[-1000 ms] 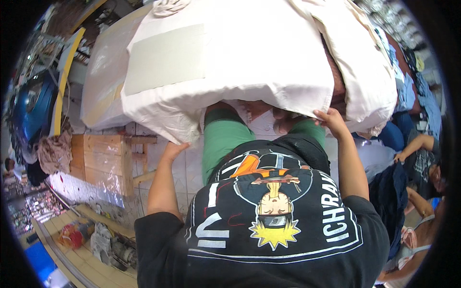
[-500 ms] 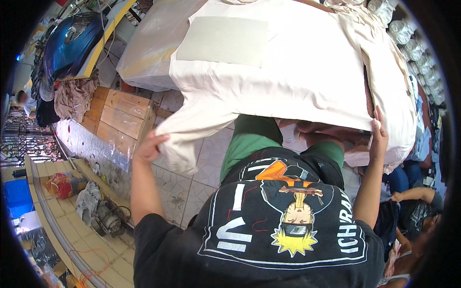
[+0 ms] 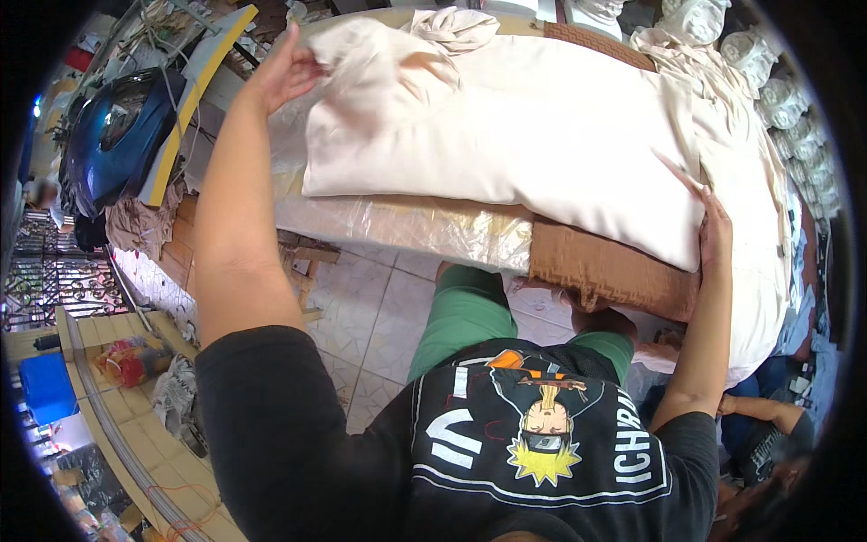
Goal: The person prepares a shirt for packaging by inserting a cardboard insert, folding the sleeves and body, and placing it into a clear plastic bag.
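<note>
The left hand point(image 3: 289, 74) meets bunched cloth point(image 3: 524, 135); the right hand point(image 3: 716, 228), its right edge. Finger closure cannot be told.

Smooth, matt cream cloth point(image 3: 560, 144)
I'm handling it; clear plastic point(image 3: 406, 217) is shining, brown fabric point(image 3: 614, 262) is looking rough.

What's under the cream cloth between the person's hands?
Along its near edge, clear plastic sheeting and brown fabric show; the rest is covered by the cloth itself.
</note>
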The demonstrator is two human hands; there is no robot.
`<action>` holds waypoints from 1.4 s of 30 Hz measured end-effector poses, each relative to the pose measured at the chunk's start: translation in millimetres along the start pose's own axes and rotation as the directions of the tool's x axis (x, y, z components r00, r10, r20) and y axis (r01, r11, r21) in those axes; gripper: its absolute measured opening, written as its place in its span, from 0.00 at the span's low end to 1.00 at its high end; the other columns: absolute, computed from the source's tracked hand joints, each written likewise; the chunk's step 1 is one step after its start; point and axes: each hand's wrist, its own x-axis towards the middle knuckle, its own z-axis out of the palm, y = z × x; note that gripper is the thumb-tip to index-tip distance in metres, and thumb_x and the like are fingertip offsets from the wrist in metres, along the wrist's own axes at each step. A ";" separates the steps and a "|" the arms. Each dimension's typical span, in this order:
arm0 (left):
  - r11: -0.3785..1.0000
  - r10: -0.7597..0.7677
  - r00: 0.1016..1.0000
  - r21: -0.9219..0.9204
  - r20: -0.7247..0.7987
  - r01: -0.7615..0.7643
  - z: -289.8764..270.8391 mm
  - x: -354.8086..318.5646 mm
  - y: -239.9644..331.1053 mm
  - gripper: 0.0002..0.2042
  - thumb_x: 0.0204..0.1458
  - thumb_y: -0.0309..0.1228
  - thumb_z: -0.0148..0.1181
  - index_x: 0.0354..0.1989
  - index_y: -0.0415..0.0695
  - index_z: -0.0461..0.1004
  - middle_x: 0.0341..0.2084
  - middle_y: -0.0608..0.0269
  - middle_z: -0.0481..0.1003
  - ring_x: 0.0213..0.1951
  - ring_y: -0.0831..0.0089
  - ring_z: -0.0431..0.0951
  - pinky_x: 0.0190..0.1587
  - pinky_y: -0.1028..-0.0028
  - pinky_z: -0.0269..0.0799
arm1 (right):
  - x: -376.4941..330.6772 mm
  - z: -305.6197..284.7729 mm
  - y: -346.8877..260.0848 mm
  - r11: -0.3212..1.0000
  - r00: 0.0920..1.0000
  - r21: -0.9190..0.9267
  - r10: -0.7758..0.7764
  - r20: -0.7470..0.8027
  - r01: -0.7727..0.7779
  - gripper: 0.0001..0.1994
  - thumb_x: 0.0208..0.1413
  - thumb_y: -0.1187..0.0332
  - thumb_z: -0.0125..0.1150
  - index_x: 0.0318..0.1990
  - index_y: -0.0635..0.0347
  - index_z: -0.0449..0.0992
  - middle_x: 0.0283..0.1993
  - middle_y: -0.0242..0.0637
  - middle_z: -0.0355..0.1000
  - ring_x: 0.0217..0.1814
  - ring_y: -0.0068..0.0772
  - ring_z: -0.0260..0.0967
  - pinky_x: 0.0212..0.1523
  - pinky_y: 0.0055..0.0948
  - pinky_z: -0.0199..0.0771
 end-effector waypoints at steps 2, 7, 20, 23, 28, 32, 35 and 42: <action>0.905 0.069 0.983 0.425 -0.172 0.011 1.8 1.9 -26.4 0.40 0.49 0.67 0.41 0.53 0.40 0.69 0.53 0.55 0.69 0.54 0.67 0.69 0.58 0.69 0.57 | -12.1 13.1 -7.9 0.983 0.999 -0.185 -0.005 0.045 0.013 0.21 0.52 0.62 0.63 0.50 0.68 0.72 0.37 0.30 0.72 0.35 0.16 0.63 0.36 0.15 0.62; 0.794 0.275 0.942 0.597 -0.192 -0.111 -15.6 -33.8 -133.4 0.33 0.50 0.59 0.51 0.45 0.35 0.73 0.41 0.50 0.75 0.45 0.65 0.74 0.49 0.71 0.65 | -13.4 -13.9 23.7 0.957 0.993 -0.284 -0.018 0.120 0.052 0.23 0.53 0.63 0.61 0.54 0.67 0.69 0.37 0.34 0.74 0.36 0.19 0.67 0.39 0.20 0.66; 0.946 -0.059 0.952 0.287 -0.301 0.150 20.5 -109.9 -135.9 0.18 0.49 0.45 0.62 0.41 0.43 0.73 0.24 0.68 0.75 0.24 0.83 0.74 0.27 0.82 0.67 | -59.3 -23.7 0.8 0.865 0.981 -0.477 0.191 0.025 -0.156 0.14 0.48 0.59 0.65 0.34 0.61 0.77 0.18 0.21 0.63 0.15 0.11 0.51 0.16 0.15 0.47; 0.940 -0.154 0.960 0.264 -0.234 0.215 17.7 -107.5 -131.5 0.15 0.50 0.44 0.61 0.36 0.46 0.73 0.23 0.71 0.75 0.23 0.85 0.73 0.27 0.82 0.68 | -60.0 -32.4 10.7 0.918 0.972 -0.349 0.225 0.068 -0.188 0.11 0.50 0.60 0.64 0.32 0.58 0.77 0.16 0.19 0.61 0.11 0.10 0.49 0.11 0.15 0.41; 0.930 -0.264 0.950 0.217 -0.165 0.296 4.7 -113.5 -132.3 0.13 0.51 0.44 0.60 0.35 0.48 0.73 0.24 0.73 0.75 0.23 0.85 0.73 0.29 0.82 0.70 | -62.2 -32.3 20.9 0.949 0.981 -0.266 0.190 0.047 -0.171 0.10 0.50 0.59 0.64 0.32 0.55 0.76 0.17 0.18 0.63 0.12 0.11 0.53 0.12 0.15 0.42; 0.965 -0.222 0.971 0.120 -0.089 0.232 -5.4 -121.3 -135.2 0.13 0.51 0.44 0.60 0.36 0.49 0.73 0.26 0.73 0.76 0.25 0.85 0.75 0.31 0.82 0.70 | -64.3 -32.0 23.9 0.945 0.987 -0.288 0.160 -0.009 -0.156 0.11 0.51 0.58 0.63 0.33 0.55 0.75 0.17 0.18 0.62 0.12 0.10 0.55 0.11 0.13 0.44; 0.962 -0.225 0.969 0.135 -0.098 0.237 0.1 -127.7 -131.9 0.15 0.50 0.44 0.61 0.38 0.48 0.73 0.29 0.72 0.77 0.28 0.84 0.76 0.33 0.81 0.71 | -64.6 -31.1 25.8 0.937 0.987 -0.310 0.161 -0.030 -0.162 0.12 0.52 0.58 0.62 0.33 0.56 0.75 0.16 0.19 0.61 0.12 0.10 0.57 0.11 0.13 0.46; 0.960 -0.110 0.974 0.234 -0.197 0.155 20.2 -106.6 -142.1 0.13 0.45 0.33 0.66 0.36 0.41 0.75 0.27 0.66 0.77 0.27 0.82 0.77 0.27 0.86 0.71 | -60.5 -31.4 28.2 0.932 0.993 -0.343 0.119 -0.003 -0.113 0.11 0.53 0.58 0.61 0.33 0.56 0.76 0.18 0.20 0.65 0.14 0.12 0.60 0.14 0.14 0.50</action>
